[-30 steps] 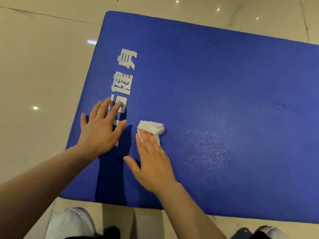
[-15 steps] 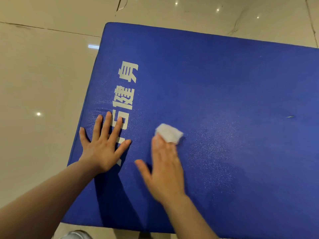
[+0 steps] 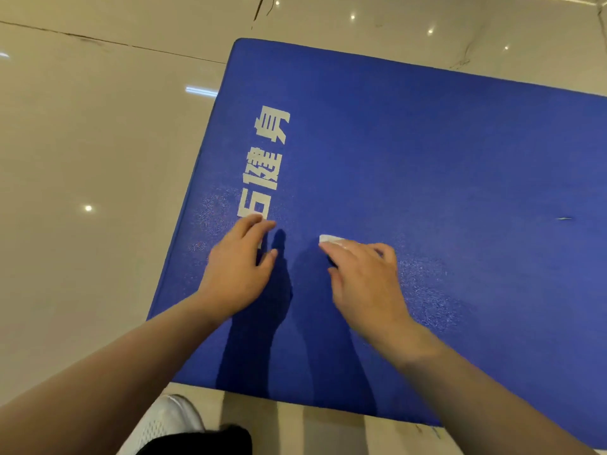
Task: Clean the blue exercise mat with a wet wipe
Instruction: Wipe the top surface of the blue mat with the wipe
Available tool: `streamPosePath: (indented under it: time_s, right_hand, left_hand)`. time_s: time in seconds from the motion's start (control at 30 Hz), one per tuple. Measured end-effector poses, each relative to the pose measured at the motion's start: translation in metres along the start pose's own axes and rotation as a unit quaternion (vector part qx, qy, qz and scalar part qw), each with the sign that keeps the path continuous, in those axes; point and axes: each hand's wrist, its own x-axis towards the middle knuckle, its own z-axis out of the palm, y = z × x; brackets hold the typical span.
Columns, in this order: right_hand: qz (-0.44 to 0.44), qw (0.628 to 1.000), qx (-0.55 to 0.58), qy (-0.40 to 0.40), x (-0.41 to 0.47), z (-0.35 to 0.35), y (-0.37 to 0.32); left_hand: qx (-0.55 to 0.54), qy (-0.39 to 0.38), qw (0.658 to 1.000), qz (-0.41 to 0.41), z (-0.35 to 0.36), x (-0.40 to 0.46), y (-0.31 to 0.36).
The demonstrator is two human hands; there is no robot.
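Note:
The blue exercise mat (image 3: 427,165) lies on the floor, with white characters printed near its left edge. My right hand (image 3: 368,284) is on the mat near its front edge, fingers curved over a small folded white wet wipe (image 3: 329,238). Only the wipe's left end peeks out past my index finger. My left hand (image 3: 238,267) is just left of it, over the lowest printed character, fingers together and slightly bent, holding nothing. I cannot tell whether that hand touches the mat. Damp speckled patches show to the right of my right hand and by the mat's left edge.
Glossy beige floor tiles (image 3: 82,159) surround the mat, with a dark crack line at the back. A white shoe (image 3: 164,421) stands on the floor just in front of the mat's near edge, beside dark clothing.
My right hand has gone from flat fingers pushing the wipe forward to curved fingers over it, pointing left. My left hand's spread fingers have drawn together. The view has tilted down.

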Motion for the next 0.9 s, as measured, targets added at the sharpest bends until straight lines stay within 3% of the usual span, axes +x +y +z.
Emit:
streamPosePath:
  time_s: [0.1, 0.2, 0.3, 0.4, 0.6, 0.7, 0.83, 0.9]
  right_hand:
    - [0.126, 0.957, 0.251, -0.073, 0.009, -0.042, -0.006]
    - [0.168, 0.877, 0.420, -0.163, 0.013, -0.077, -0.015]
    - [0.198, 0.843, 0.455, -0.205, 0.007, -0.101, -0.022]
    - [0.252, 0.841, 0.432, -0.204, -0.003, -0.115, -0.019]
    - [0.317, 0.812, 0.471, -0.136, -0.023, -0.107, -0.008]
    - [0.334, 0.780, 0.521, -0.090, -0.027, -0.096, -0.009]
    - [0.400, 0.724, 0.539, -0.159, -0.037, -0.092, -0.012]
    - [0.447, 0.674, 0.560, -0.183, -0.039, -0.092, -0.010]
  left_hand:
    - [-0.175, -0.073, 0.980, 0.056, 0.003, -0.025, 0.023]
    - [-0.365, -0.150, 0.918, -0.031, -0.004, -0.030, 0.049]
    - [-0.512, -0.182, 0.831, -0.120, -0.015, -0.035, 0.064]
    - [-0.586, -0.169, 0.779, -0.145, -0.018, -0.044, 0.072]
    - [-0.584, -0.194, 0.768, -0.175, -0.011, -0.059, 0.079]
    - [-0.547, -0.188, 0.791, -0.199, -0.008, -0.063, 0.072]
    - [-0.580, -0.194, 0.761, -0.219, -0.005, -0.067, 0.071]
    - [-0.570, -0.210, 0.769, -0.201, -0.003, -0.067, 0.075]
